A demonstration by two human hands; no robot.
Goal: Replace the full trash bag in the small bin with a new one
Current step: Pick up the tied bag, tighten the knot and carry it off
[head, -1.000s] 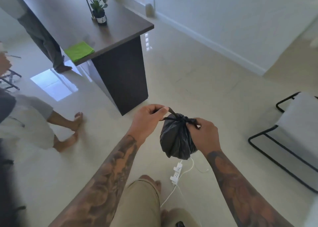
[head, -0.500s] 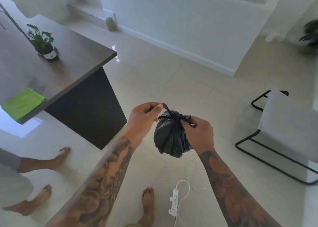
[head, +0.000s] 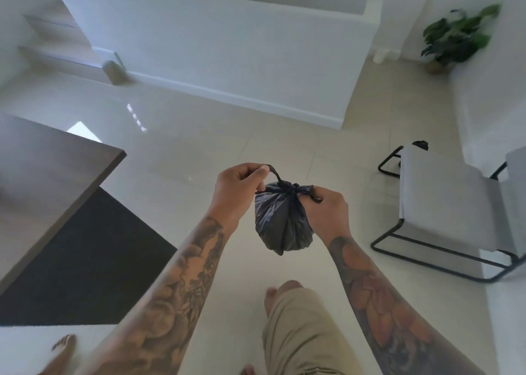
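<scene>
- The full trash bag [head: 281, 226], small, black and bulging, hangs in mid-air at the centre of the frame, between the two hands and above the pale tiled floor [head: 216, 147].
- The left hand [head: 237, 188] is closed in a pinch: thumb and forefinger grip one thin tail of the bag's neck, drawn up and to the left of the knot [head: 286, 187].
- The right hand [head: 327, 216] is curled shut on the other tail just right of the knot, its knuckles touching the bag's side.
- The film looks thin, soft and crinkled; it sags into a rounded pouch, so the load is probably light and loose.
- Such plastic is likely slippery and may tear if the tails are yanked, so a steady, even pull seems wise.
- The best hold is probably the gathered neck at or just under the knot, where the plastic is bunched and strongest; the belly would only squash.
- No bin or fresh bag shows here; a dark desk [head: 54, 175] sits at the left and a chair [head: 455, 204] at the right.
</scene>
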